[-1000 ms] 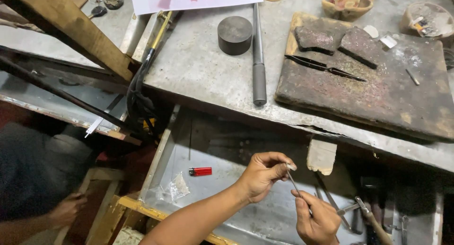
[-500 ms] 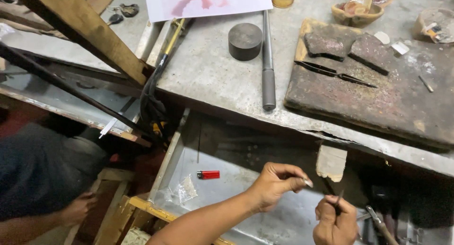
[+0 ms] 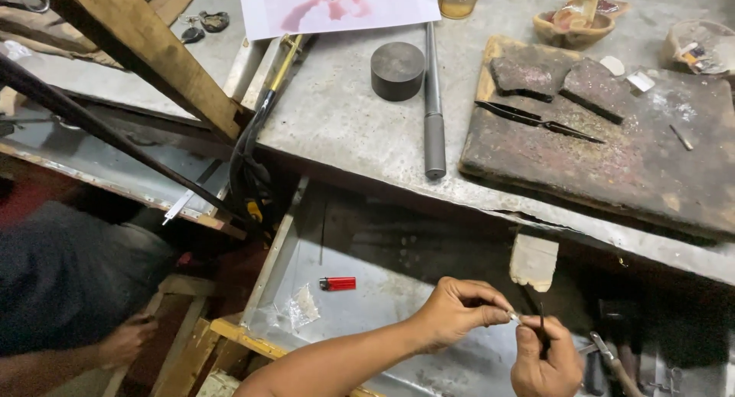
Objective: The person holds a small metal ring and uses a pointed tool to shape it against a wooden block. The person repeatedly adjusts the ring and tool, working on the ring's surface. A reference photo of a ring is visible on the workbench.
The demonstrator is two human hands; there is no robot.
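Pinching a tiny pale piece [image 3: 511,316] between thumb and fingers [image 3: 490,303] of the left hand [image 3: 458,314], low over the metal tray [image 3: 398,271]. Right hand [image 3: 545,359] is closing around a thin dark tool [image 3: 541,324], tip sitting just beside the piece. Red lighter [image 3: 338,284] lying flat in the tray. Rough grey worktop [image 3: 344,129] is carrying a steel cylinder [image 3: 397,70] and a scorched slab [image 3: 612,156].

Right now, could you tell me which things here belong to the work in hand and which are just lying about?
In hand:
left hand pinching a small pale piece
right hand holding a thin dark tool

Lying about:
red lighter
metal cylinder
steel rod
tweezers on the dark slab
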